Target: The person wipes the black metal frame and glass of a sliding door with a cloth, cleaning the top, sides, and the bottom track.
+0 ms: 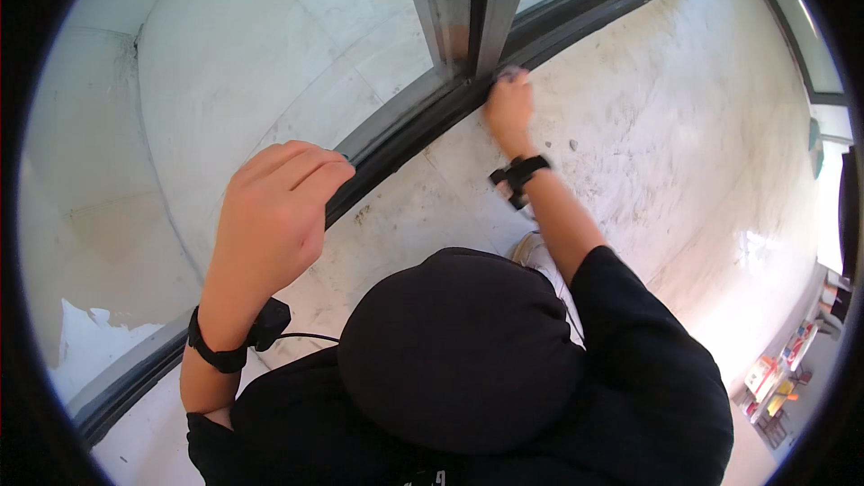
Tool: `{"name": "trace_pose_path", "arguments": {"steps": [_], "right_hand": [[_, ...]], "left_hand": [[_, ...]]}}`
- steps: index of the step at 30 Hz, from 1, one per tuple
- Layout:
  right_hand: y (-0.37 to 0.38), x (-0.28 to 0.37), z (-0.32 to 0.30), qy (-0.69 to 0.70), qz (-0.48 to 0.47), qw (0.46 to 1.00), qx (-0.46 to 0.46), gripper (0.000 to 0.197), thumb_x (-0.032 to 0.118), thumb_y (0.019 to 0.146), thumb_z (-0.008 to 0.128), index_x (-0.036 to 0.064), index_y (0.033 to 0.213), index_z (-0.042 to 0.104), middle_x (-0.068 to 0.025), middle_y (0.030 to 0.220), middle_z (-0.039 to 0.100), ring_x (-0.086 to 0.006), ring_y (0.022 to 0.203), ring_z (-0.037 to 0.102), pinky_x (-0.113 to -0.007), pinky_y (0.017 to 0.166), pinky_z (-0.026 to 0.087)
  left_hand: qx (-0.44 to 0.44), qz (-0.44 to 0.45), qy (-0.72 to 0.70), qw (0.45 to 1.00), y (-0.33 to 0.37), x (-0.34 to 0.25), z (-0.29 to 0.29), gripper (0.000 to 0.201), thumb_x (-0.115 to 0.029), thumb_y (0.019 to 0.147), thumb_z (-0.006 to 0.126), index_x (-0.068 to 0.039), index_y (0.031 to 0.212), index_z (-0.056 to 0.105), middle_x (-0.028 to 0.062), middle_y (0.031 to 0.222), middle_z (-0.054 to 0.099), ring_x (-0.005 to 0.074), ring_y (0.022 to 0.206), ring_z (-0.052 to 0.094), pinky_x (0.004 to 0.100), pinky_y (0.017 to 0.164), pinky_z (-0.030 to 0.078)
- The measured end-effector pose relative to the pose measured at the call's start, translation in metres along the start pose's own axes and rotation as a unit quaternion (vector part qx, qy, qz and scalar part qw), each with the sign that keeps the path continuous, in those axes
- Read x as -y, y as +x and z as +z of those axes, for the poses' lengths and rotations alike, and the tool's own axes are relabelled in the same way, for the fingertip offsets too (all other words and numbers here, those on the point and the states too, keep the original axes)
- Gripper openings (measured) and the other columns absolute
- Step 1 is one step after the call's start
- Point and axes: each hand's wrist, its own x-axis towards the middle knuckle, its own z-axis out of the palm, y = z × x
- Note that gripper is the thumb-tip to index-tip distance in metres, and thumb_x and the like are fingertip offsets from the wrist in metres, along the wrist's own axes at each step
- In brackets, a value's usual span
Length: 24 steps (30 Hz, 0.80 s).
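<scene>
My right hand (510,112) reaches down to the black bottom rail (414,133) of a glazed door or window frame, close to the foot of an upright post (486,13). Motion blurs it, and its fingers are bent around a small greyish-purple thing (512,74) that I cannot make out. My left hand (279,207) is nearer to me, raised in front of the glass with its fingers curled in. A tiny teal spot shows by its fingertips, but what they hold, if anything, is hidden.
Pale, stained floor (666,117) spreads to the right of the rail. Behind the glass (243,45) lies more pale tiled floor. A white shoe (536,256) stands below my right forearm. Shelves with colourful items (776,382) are far off at the lower right.
</scene>
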Motion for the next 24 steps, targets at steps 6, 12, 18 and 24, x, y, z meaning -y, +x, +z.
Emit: {"name": "trace_pose_path", "arguments": {"steps": [6, 12, 18, 24], "right_hand": [[-0.091, 0.069, 0.049, 0.076, -0.133, 0.988, -0.006, 0.026, 0.002, 0.072, 0.060, -0.0033, 0.097, 0.058, -0.0176, 0.109, 0.050, -0.0243, 0.085, 0.058, -0.035, 0.070, 0.053], [-0.033, 0.022, -0.001, 0.705, 0.300, 0.635, 0.103, 0.011, 0.000, 0.080, 0.042, 0.0007, 0.082, 0.053, -0.0088, 0.065, 0.051, -0.0195, 0.056, 0.052, -0.033, 0.050, 0.051], [0.028, 0.093, -0.160, 0.683, 0.321, 0.601, 0.262, 0.016, -0.003, 0.076, 0.028, -0.0095, 0.075, 0.043, -0.0222, 0.066, 0.045, -0.0283, 0.054, 0.048, -0.041, 0.042, 0.043], [0.005, 0.166, -0.422, 0.663, 0.094, 0.569, 0.478, 0.019, -0.002, 0.079, 0.044, -0.0141, 0.089, 0.053, -0.0226, 0.087, 0.055, -0.0213, 0.072, 0.054, -0.023, 0.044, 0.042]], "left_hand": [[-0.008, 0.035, -0.006, 0.999, 0.006, -0.001, -0.002, 0.023, 0.007, 0.058, 0.053, -0.001, 0.079, 0.059, 0.0076, 0.080, 0.061, 0.0252, 0.072, 0.058, 0.0329, 0.062, 0.046], [0.042, 0.108, -0.028, 0.993, 0.018, -0.010, -0.024, 0.019, 0.002, 0.063, 0.055, 0.001, 0.080, 0.063, 0.0109, 0.083, 0.064, 0.0267, 0.076, 0.060, 0.0344, 0.070, 0.049], [-0.069, 0.211, -0.065, 0.973, 0.037, -0.042, -0.084, 0.015, 0.001, 0.065, 0.057, 0.000, 0.079, 0.063, 0.0099, 0.083, 0.064, 0.0253, 0.074, 0.061, 0.0336, 0.067, 0.050], [-0.158, 0.328, -0.101, 0.926, 0.024, -0.078, -0.150, 0.010, -0.002, 0.068, 0.062, 0.001, 0.078, 0.063, 0.0113, 0.082, 0.064, 0.0218, 0.072, 0.062, 0.0303, 0.064, 0.051]]}}
